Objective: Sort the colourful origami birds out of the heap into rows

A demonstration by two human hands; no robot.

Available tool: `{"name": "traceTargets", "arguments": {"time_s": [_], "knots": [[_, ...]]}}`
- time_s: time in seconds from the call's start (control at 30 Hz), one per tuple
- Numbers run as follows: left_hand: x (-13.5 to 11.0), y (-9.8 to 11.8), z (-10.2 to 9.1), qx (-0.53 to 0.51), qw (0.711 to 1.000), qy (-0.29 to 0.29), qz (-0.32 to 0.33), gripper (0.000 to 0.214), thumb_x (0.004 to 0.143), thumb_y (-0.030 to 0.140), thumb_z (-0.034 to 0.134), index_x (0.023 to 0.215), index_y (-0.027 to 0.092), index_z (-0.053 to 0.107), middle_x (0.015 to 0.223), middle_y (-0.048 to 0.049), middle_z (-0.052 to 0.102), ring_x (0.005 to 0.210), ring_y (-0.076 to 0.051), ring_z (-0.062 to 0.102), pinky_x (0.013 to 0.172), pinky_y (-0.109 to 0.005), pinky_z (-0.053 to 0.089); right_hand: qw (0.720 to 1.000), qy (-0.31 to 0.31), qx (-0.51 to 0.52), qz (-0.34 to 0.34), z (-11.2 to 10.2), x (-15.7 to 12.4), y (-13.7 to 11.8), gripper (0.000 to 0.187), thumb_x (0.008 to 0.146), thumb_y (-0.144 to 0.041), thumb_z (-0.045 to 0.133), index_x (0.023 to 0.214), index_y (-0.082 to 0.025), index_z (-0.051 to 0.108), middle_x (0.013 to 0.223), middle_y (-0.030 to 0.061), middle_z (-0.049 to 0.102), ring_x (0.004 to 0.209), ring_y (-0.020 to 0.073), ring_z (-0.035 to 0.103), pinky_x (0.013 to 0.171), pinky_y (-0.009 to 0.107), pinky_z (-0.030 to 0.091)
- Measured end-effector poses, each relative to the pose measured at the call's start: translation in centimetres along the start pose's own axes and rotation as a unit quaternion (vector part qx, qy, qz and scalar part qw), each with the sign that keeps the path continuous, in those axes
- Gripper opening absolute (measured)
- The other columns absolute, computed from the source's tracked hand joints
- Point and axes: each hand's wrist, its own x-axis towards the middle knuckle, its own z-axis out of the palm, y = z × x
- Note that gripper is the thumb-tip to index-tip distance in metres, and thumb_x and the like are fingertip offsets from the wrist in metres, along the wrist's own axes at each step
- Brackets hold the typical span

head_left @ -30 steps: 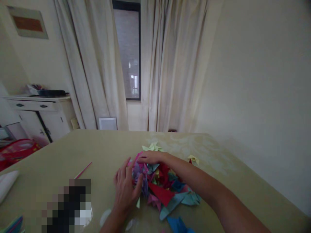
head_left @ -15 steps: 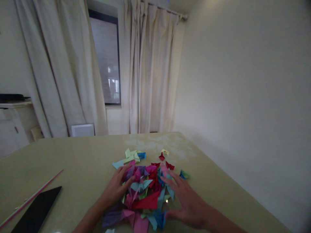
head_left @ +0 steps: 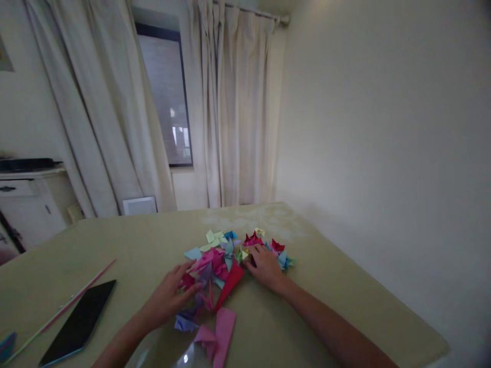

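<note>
Paper heap (head_left: 215, 263): between the two hands' fingers; bunched and overlapping, but loose and uneven.
Left fingers (head_left: 183, 268): wide, thumb apart, at the heap's left edge.
Right fingers (head_left: 258, 254): bent over the heap's right part; cannot tell whether they grip anything.
Left ungathered: pink strip (head_left: 224, 335), nearer the person than either hand's fingers; yellow fold (head_left: 260, 232), just beyond the right ones.
Black slab (head_left: 80, 324): left of the left fingers, well apart, on the tabletop (head_left: 146, 245).

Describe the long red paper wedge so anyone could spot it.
On the table, find the paper heap. Between the left hand and right hand lies the red wedge, long and slanting; the other long piece, nearer the camera, is pink.
</note>
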Motion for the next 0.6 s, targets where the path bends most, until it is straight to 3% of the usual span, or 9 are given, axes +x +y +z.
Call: {"name": "traceTargets", "arguments": {"time_s": [0.07, 0.13, 0.23, 0.3, 0.4, 0.5, 0.6], "knots": [[-3.3, -0.5, 1.0, 0.028, 0.999, -0.005, -0.013, 0.071, 0.094, 0.064, 0.059, 0.156, 0.029, 0.051, 0.158, -0.0123, 0.056, 0.142, -0.036, 0.056, 0.117, -0.055, 0.048, 1.0, 0.005, 0.004, 0.019, 0.9, 1.6, -0.1, 0.059, 0.098, -0.047, 0.063, 0.152, -0.024, 0.054, 0.149, 0.018, 0.058, 0.136, 0.0382, 0.054, 0.112, 0.055, 0.043], [-6.1, -0.2, 3.3, 0.052, 0.998, -0.031, 0.028, 0.088, 0.084, 0.071, 0.07, 0.161, 0.037, 0.043, 0.167, -0.0098, 0.045, 0.148, -0.039, 0.048, 0.118, -0.056, 0.047, 1.0, -0.007, 0.012, 0.024, 2.1, 3.3, -0.9, 0.063, 0.098, -0.052, 0.063, 0.154, -0.026, 0.051, 0.156, 0.0195, 0.051, 0.139, 0.041, 0.052, 0.112, 0.062, 0.04], [-7.7, 2.2, 6.7, 0.095, 0.989, -0.094, 0.069, 0.115, 0.067, 0.076, 0.081, 0.165, 0.042, 0.031, 0.175, -0.0097, 0.029, 0.155, -0.047, 0.035, 0.115, -0.063, 0.048, 0.998, -0.051, 0.041, -0.022, 3.6, 6.4, -3.0, 0.061, 0.096, -0.05, 0.069, 0.15, -0.026, 0.055, 0.156, 0.0181, 0.053, 0.139, 0.039, 0.054, 0.114, 0.06, 0.04], [-7.2, 4.8, 7.8, 0.128, 0.979, -0.146, 0.067, 0.123, 0.061, 0.072, 0.088, 0.165, 0.046, 0.028, 0.178, -0.0077, 0.017, 0.158, -0.05, 0.025, 0.113, -0.068, 0.046, 0.991, -0.087, 0.066, -0.077, 4.0, 8.4, -4.5, 0.063, 0.091, -0.044, 0.077, 0.147, -0.024, 0.059, 0.151, 0.0162, 0.059, 0.137, 0.0353, 0.057, 0.113, 0.052, 0.045], [-5.2, 9.0, 8.1, 0.158, 0.965, -0.199, 0.071, 0.118, 0.066, 0.063, 0.088, 0.164, 0.051, 0.024, 0.179, -0.0053, 0.013, 0.159, -0.052, 0.019, 0.112, -0.077, 0.04, 0.976, -0.121, 0.1, -0.148, 3.9, 10.3, -6.6, 0.071, 0.081, -0.041, 0.087, 0.145, -0.022, 0.062, 0.141, 0.0139, 0.067, 0.128, 0.0325, 0.065, 0.105, 0.042, 0.053], [-2.7, 11.9, 8.5, 0.152, 0.969, -0.169, 0.093, 0.099, 0.077, 0.055, 0.083, 0.163, 0.045, 0.034, 0.176, -0.0099, 0.026, 0.155, -0.05, 0.029, 0.113, -0.072, 0.042, 0.965, -0.123, 0.127, -0.194, 3.2, 10.3, -7.7, 0.078, 0.081, -0.046, 0.088, 0.149, -0.021, 0.058, 0.137, 0.0123, 0.071, 0.121, 0.0305, 0.068, 0.1, 0.038, 0.055], [0.4, 12.8, 9.3, 0.147, 0.975, -0.117, 0.118, 0.076, 0.082, 0.04, 0.079, 0.153, 0.033, 0.052, 0.158, -0.016, 0.052, 0.139, -0.042, 0.052, 0.108, -0.058, 0.051, 0.962, -0.097, 0.142, -0.212, 1.6, 9.0, -6.9, 0.073, 0.09, -0.049, 0.079, 0.154, -0.024, 0.053, 0.141, 0.0095, 0.068, 0.124, 0.027, 0.067, 0.104, 0.035, 0.053]]}}
